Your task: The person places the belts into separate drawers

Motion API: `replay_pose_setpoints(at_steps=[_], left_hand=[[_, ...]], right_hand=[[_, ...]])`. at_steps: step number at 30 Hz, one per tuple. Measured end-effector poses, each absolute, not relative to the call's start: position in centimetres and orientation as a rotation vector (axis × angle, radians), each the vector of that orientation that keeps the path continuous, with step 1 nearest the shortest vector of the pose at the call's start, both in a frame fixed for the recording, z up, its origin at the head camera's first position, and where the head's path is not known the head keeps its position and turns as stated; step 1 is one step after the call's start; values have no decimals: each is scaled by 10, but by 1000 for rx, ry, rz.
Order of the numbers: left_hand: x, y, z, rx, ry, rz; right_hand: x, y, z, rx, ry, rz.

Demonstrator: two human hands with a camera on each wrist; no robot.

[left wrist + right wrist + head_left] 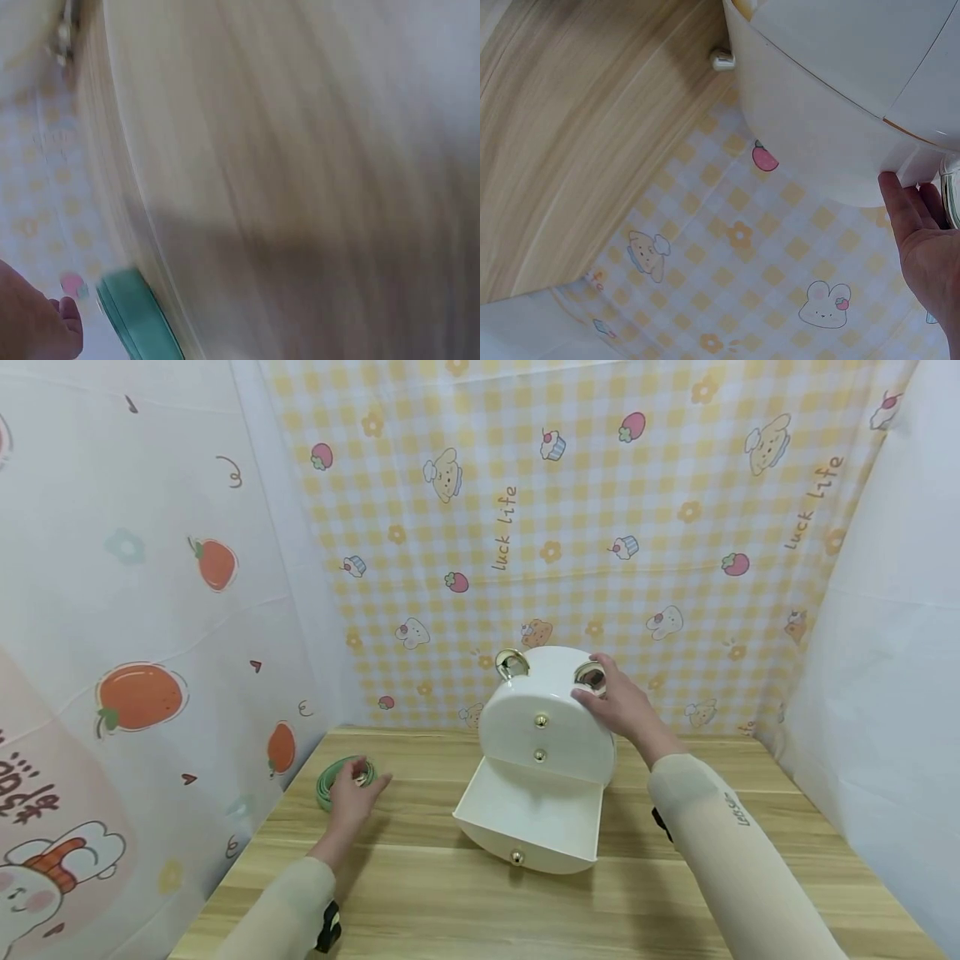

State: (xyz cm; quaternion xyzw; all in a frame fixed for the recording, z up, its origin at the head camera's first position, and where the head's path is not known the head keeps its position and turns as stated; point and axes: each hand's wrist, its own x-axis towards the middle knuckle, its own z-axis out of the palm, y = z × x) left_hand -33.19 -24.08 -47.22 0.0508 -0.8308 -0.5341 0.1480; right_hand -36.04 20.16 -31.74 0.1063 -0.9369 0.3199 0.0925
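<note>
A white round-fronted drawer box (551, 727) with gold ear-shaped rings stands on the table. Its lowest drawer (536, 806) is pulled out, showing a bare white floor. My right hand (622, 697) rests at the box's right gold ring (590, 676), thumb in front; in the right wrist view its extended fingers (904, 206) touch the white shell. On the left, a coiled green belt (324, 787) lies on the table. Just over the coil is my left hand (352, 795), thumb spread from its fingers; the left wrist view shows a gap between fingers and the green band (139, 315).
The wooden table (420, 893) meets a yellow checked cloth (585, 527) hung behind the box. A printed white cloth (165, 610) hangs along the left side, and a plain white one (870, 635) along the right.
</note>
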Motion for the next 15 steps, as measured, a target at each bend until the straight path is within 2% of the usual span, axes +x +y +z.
replay_pose_setpoints(at_steps=[15], left_hand=[[-346, -300, -475, 311, -2479, -1354]], right_hand=[[-362, 202, -319, 310, -2779, 955]])
